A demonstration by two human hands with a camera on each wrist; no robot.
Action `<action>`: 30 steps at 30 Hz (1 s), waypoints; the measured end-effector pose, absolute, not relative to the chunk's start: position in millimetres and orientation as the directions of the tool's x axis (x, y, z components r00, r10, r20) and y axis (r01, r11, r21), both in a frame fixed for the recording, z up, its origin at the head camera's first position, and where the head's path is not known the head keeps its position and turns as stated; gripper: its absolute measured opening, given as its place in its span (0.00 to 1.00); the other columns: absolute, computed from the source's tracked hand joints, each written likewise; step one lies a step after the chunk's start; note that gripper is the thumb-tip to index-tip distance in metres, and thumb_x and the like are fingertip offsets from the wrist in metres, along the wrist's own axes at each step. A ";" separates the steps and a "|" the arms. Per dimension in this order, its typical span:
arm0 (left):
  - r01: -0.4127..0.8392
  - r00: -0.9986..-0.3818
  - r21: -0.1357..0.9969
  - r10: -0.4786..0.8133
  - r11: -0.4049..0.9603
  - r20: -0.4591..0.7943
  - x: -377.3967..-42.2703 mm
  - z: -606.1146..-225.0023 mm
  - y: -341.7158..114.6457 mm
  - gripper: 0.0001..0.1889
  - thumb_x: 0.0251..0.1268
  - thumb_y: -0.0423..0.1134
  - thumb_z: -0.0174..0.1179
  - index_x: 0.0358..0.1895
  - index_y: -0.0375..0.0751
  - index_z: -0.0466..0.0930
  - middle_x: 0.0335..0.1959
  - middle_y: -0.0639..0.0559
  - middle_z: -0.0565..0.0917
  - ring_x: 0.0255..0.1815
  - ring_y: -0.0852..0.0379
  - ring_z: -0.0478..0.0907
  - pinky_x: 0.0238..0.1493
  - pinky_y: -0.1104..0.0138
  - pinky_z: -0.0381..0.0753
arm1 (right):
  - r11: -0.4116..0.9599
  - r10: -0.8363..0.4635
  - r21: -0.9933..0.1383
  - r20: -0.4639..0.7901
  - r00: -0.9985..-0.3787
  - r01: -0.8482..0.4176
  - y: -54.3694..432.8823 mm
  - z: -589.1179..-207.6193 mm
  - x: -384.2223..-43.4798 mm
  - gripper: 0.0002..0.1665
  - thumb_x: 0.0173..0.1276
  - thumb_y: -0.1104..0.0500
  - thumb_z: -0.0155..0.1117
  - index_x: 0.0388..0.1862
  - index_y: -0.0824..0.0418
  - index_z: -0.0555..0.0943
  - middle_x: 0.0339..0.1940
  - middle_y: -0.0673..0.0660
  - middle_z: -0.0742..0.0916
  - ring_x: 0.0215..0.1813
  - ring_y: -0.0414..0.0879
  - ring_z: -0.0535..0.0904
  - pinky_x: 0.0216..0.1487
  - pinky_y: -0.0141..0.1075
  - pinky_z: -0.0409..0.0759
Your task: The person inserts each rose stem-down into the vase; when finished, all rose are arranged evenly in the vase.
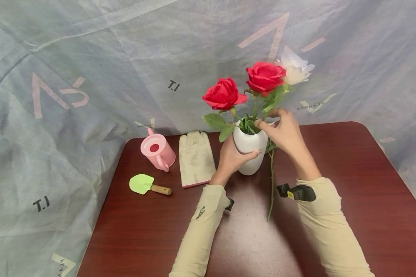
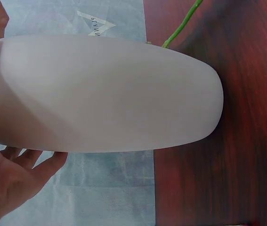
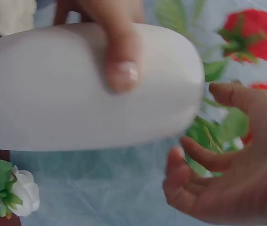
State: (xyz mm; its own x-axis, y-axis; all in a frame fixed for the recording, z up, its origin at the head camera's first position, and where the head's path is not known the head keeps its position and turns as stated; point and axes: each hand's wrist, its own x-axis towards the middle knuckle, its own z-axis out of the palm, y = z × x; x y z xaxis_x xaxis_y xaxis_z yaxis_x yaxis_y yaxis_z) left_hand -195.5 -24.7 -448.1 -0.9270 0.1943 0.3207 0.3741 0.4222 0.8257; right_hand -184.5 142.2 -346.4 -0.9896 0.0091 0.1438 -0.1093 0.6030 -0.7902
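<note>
Head view: white vase [image 1: 249,148] upright near the far edge of the table [image 1: 350,200], holding two red roses [image 1: 225,93] and leaves. Left hand [image 1: 230,157] wraps the vase body, thumb across the front. Right hand [image 1: 286,132] is at the vase mouth, fingers curled among the stems; whether they pinch one cannot be told. A white flower [image 1: 296,69] rises behind the right hand; a loose green stem [image 1: 272,184] hangs beside the vase. Left of the vase: glove [image 1: 195,158], pink watering can [image 1: 157,151], green trowel [image 1: 147,185].

Left wrist view: vase [image 2: 105,94] fills the frame, palm and fingers [image 2: 11,179] against it.

Right wrist view: left thumb [image 3: 119,52] presses the vase [image 3: 76,89]; right fingers [image 3: 208,160] loosely curled beside the mouth, holding nothing visible.
</note>
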 end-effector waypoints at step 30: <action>0.367 -0.930 0.822 0.183 0.435 0.319 -195.8 -448.6 -25.0 0.45 0.41 0.51 0.73 0.66 0.50 0.62 0.52 0.57 0.75 0.46 0.62 0.74 0.43 0.67 0.76 | 0.326 -0.188 -0.916 -0.306 -0.933 0.235 212.0 -510.8 -172.2 0.26 0.76 0.60 0.40 0.60 0.83 0.59 0.56 0.80 0.70 0.58 0.68 0.69 0.52 0.48 0.75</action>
